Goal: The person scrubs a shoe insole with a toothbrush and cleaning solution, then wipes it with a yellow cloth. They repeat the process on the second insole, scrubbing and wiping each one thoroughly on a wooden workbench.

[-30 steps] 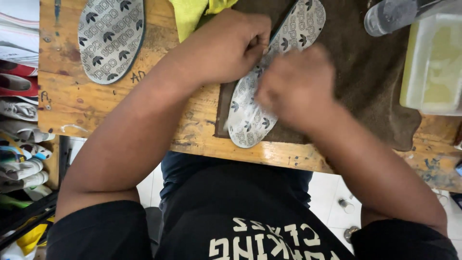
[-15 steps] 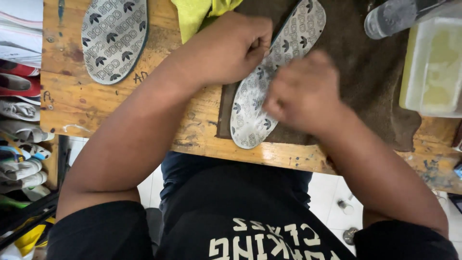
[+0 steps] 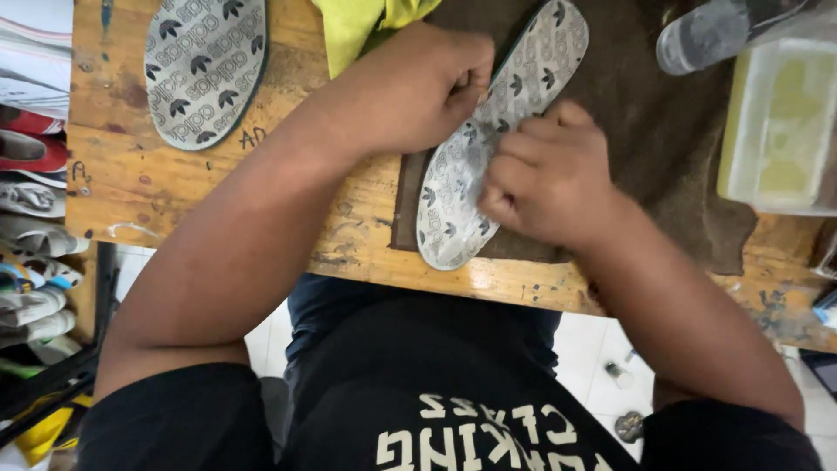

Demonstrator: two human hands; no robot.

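Both hands are curled on a thin grey patterned insole (image 3: 488, 148) lying on a fuzzy brown cloth (image 3: 645, 139) at the wooden bench's (image 3: 113, 183) near edge. Left hand (image 3: 418, 87) fisted, pinching its edge; right hand (image 3: 549, 179) clenched, pressing its middle. Matching insole (image 3: 202, 65) at 10 o'clock.

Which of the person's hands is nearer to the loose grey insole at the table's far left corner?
Left. The left hand pinches the middle of the insole on the brown cloth, closer to the loose grey insole; the right hand lies farther right.
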